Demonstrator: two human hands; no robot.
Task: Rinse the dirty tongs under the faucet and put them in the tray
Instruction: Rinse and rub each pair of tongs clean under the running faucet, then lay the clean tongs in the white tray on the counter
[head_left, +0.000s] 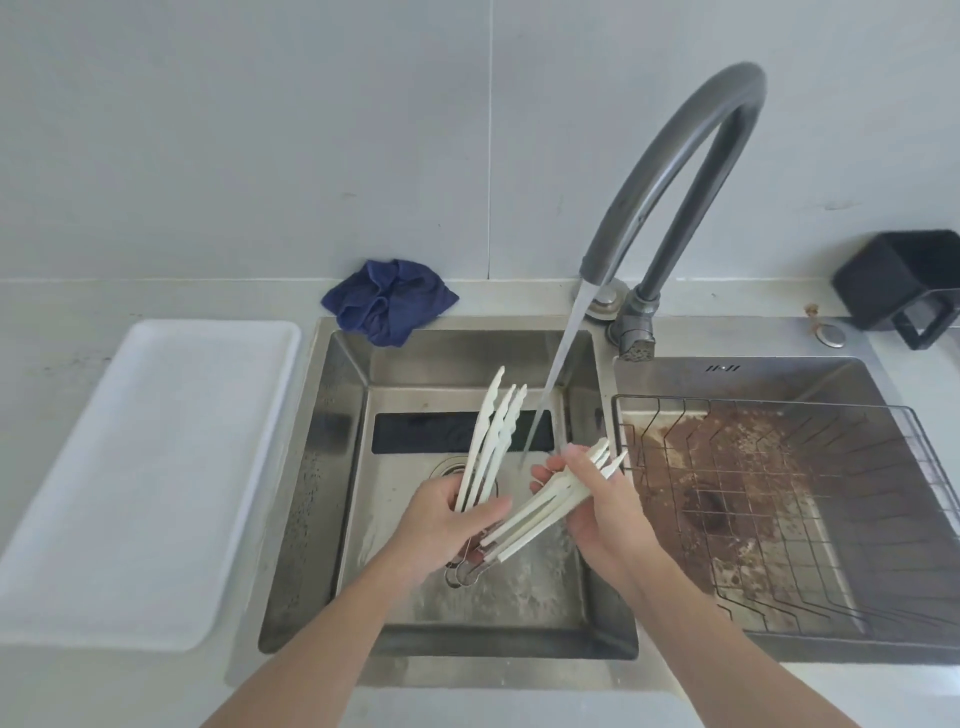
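Left hand (447, 514) and right hand (597, 499) each grip white tongs (493, 426), fanned over the sink (332, 415) flanking the faucet stream (556, 374), probably readying rinsing.

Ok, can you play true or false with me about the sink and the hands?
1. Water runs from the faucet. True.
2. The white tray already holds tongs. False: nothing lies on it.
3. Each hand grips tongs. True: the left hand holds one bunch, the right hand another.
4. The blue cloth lies in the wire basket. False: it sits at the sink's back edge.
5. The black cup stands left of the faucet. False: it is right.
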